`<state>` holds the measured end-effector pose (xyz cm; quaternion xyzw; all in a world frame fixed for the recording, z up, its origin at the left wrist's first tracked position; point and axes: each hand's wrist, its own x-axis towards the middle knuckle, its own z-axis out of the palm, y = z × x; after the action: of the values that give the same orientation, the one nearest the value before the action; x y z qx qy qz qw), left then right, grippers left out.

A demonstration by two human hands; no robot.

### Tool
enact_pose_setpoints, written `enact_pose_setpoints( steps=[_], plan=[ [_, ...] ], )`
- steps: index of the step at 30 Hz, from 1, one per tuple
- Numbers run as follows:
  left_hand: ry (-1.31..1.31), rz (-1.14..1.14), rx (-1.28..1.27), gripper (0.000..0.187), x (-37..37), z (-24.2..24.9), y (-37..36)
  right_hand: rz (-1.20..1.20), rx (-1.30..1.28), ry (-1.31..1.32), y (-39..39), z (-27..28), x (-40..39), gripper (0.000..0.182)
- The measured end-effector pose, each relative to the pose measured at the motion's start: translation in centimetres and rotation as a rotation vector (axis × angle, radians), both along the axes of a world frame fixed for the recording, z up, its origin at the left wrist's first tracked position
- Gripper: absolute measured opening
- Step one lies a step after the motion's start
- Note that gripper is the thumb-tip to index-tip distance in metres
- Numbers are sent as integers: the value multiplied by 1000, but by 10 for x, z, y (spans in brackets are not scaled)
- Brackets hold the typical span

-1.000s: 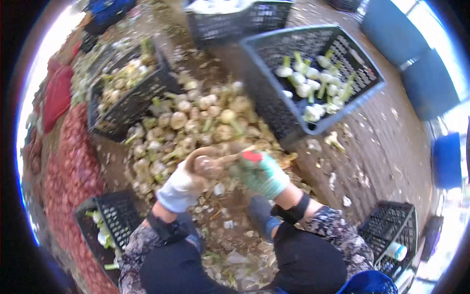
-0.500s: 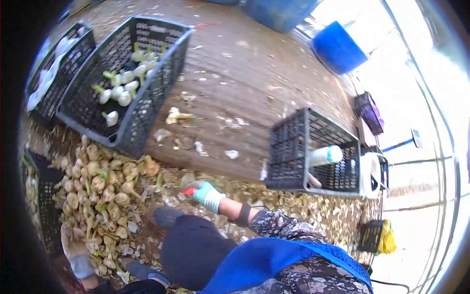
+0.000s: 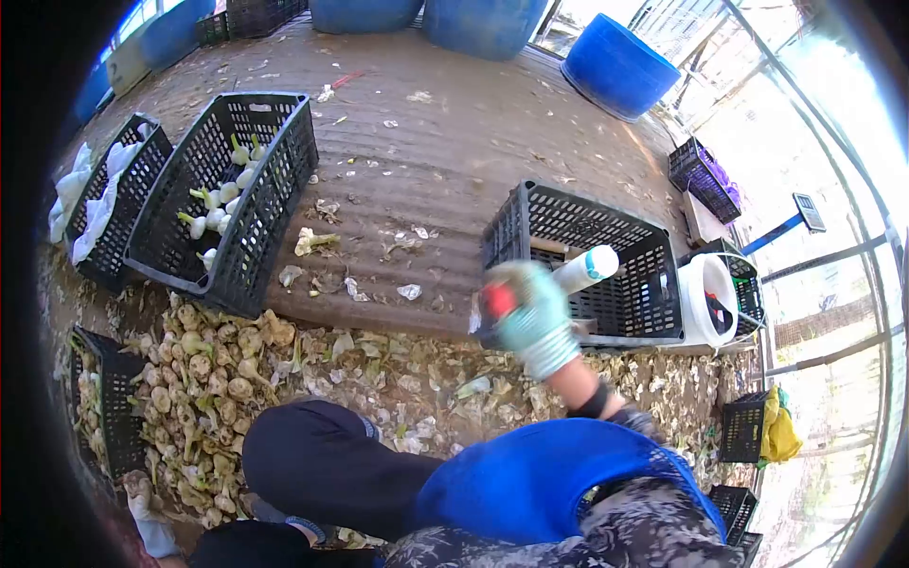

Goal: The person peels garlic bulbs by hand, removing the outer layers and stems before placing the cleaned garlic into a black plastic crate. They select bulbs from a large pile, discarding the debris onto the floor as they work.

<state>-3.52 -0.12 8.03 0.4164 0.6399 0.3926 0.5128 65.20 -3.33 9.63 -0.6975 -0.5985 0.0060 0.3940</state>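
Note:
My right hand (image 3: pixel 538 327), in a mint-green glove and smeared by motion, is raised in front of a black crate (image 3: pixel 606 204). Its fingers are closed on a small red tool (image 3: pixel 499 300), whose kind I cannot tell. Close beyond the hand, a white roll with a blue-green end (image 3: pixel 589 269) lies in that crate. My left hand (image 3: pixel 151 519), in a dirty pale glove, is low at the left edge of the view, beside a heap of garlic bulbs (image 3: pixel 204 379); its fingers are poorly seen. Trimmed white garlic bulbs (image 3: pixel 222 201) lie inside another black crate (image 3: pixel 284 180).
A black crate with white plastic (image 3: pixel 104 204) stands at far left, and a smaller crate (image 3: pixel 118 407) borders the heap. Peelings (image 3: pixel 417 388) litter the ground. A white bucket (image 3: pixel 705 303) and a scale display (image 3: pixel 808 213) are at right; blue tubs (image 3: pixel 620 71) stand behind.
My right hand has moved right and up from the peelings to the black crate, carrying the red tool. My left hand stays low at left. The camera view has shifted.

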Motion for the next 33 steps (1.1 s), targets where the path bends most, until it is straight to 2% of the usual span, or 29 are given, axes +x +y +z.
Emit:
enact_pose_setpoints(
  steps=[1, 2, 3, 4, 5, 6, 7, 8, 9, 10, 11, 12, 13, 15, 16, 18, 19, 20, 21, 22, 23, 25, 26, 27, 28, 29, 31, 32, 33],
  plan=[
    [7, 12, 27, 34, 2, 2, -2, -184, -250, -16, -3, 13, 25, 24],
    [12, 25, 55, 33, 4, 2, -5, -233, -341, -120, -3, -1, 60, 17],
    [17, 40, 81, 33, 7, 0, -7, -321, -734, -266, -4, 8, 79, 30],
    [22, 62, 105, 32, 10, -1, -11, -282, -936, -471, -7, -25, 112, 40],
    [33, 96, 129, 31, 10, -1, -19, 57, -1273, -587, 0, -32, 119, 40],
    [-1, 78, 133, 32, 41, 18, -25, 89, -1181, -400, -5, -52, 130, 39],
    [-23, 91, 135, 33, 73, 40, -28, 56, -1233, -266, -6, -32, 106, 40],
    [-11, 128, 140, 30, 83, 46, -28, 301, -1333, -682, -2, -64, 117, 31],
    [1, 164, 144, 28, 94, 52, -29, 564, -1303, -1097, 1, -96, 129, 26],
    [13, 200, 148, 26, 106, 58, -29, 483, -1272, -995, 3, -98, 121, 26],
    [91, 95, 104, 26, 79, 46, -25, 390, -1251, -882, 4, -86, 111, 25],
    [265, -16, 215, 27, 51, 23, -21, 286, -1231, -763, 1, -64, 100, 25],
    [134, 64, 96, 30, 53, 24, -25, 176, -1213, -638, -6, -45, 97, 25],
    [116, 143, 61, 38, 54, 21, -30, -128, -1229, -10, -23, -34, 119, 27],
    [127, 149, 54, 39, 48, 13, -30, -266, -1076, 107, -39, -1, 114, 29],
    [107, 139, -24, 38, 51, 9, -32, -318, -1138, 162, -46, 20, 141, 27],
    [138, 56, 117, 37, 32, -21, -30, -340, -1001, 194, -50, 27, 144, 23],
    [219, 59, 41, 38, 35, -27, -28, -361, -864, 231, -50, 48, 120, 19],
    [255, 53, 29, 40, 34, -35, -27, -267, -667, 381, -38, 60, 94, 16],
    [43, 67, 32, 41, 39, -45, -23, -170, -476, 525, -25, 67, 78, 14],
    [299, -6, -5, 38, 46, -43, -17, -39, -505, 657, -8, 70, 73, 9],
    [91, 25, 72, 31, 43, -74, -9, 210, -402, 778, 43, 61, 8, 16],
    [-42, 19, 115, 31, 61, -48, -12, 321, -397, 842, 71, 51, -36, 20],
    [22, 20, 87, 35, 63, -48, -11, 371, -434, 764, 98, 29, -67, 20],
    [-217, 21, 221, 38, 63, -52, -9, 419, -461, 683, 121, 16, -108, 21],
    [-223, 48, 202, 37, 66, -53, -13, 596, -483, 613, 132, 5, -154, 18],
    [-249, 65, 205, 34, 64, -47, -17, 861, -435, 400, 138, -2, -260, 33],
    [-299, 96, 203, 33, 64, -41, -18, 1011, -259, -30, 139, -2, -299, 37],
    [-383, 117, 180, 37, 63, -43, -19, 1124, -264, -76, 138, -6, -335, 38]
  ],
)
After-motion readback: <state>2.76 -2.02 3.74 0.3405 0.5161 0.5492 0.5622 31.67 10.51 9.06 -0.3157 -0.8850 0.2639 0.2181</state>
